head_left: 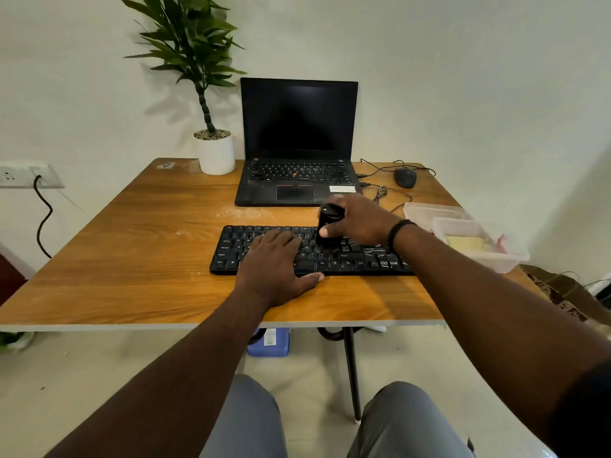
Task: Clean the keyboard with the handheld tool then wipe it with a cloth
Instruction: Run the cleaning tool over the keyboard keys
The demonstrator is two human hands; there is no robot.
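I judge I'm in the cleaning step: my left hand (276, 259) lies flat, steadying the black flat keyboard (310, 251) on the wooden bench (132, 259), my right hand (355, 219) grips the black handheld tool (325, 231) upright on the middle keys, and next comes working rightwards.

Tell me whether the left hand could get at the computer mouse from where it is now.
Probably not easily. The left hand lies flat on the keyboard, and the mouse sits at the table's far right corner. The right hand, holding the handheld tool, and its forearm cross that path.
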